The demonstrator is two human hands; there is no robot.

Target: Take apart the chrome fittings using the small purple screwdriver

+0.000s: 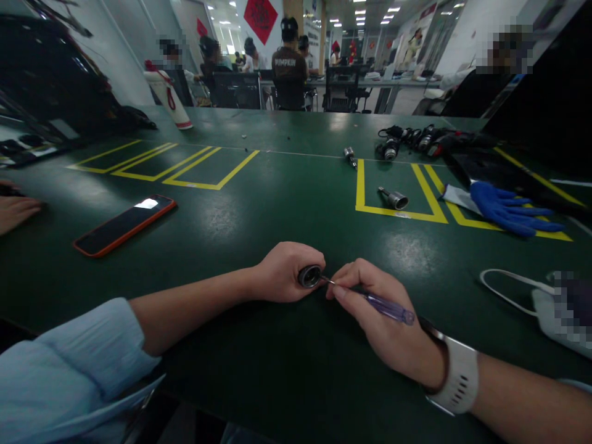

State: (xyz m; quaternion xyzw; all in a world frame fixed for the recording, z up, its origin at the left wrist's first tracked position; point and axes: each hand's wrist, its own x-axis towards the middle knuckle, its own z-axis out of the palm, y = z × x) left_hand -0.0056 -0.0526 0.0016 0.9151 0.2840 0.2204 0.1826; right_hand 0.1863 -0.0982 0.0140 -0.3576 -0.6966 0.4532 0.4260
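My left hand is closed around a dark metal cylindrical part, its round open end facing me. Between the fingertips of my right hand is a small screwdriver with a clear purple handle. Its thin shaft points left and meets the rim of the metal part; whether the tip is inside I cannot tell. Both hands are just above the green table, close together. Farther off, a similar metal part lies inside a yellow taped outline, and another one rests behind it.
An orange-edged phone lies to the left, near another person's hand. On the right are a blue glove, a white strapped item and a pile of dark metal parts with cables. A white bottle-like container stands at the back left.
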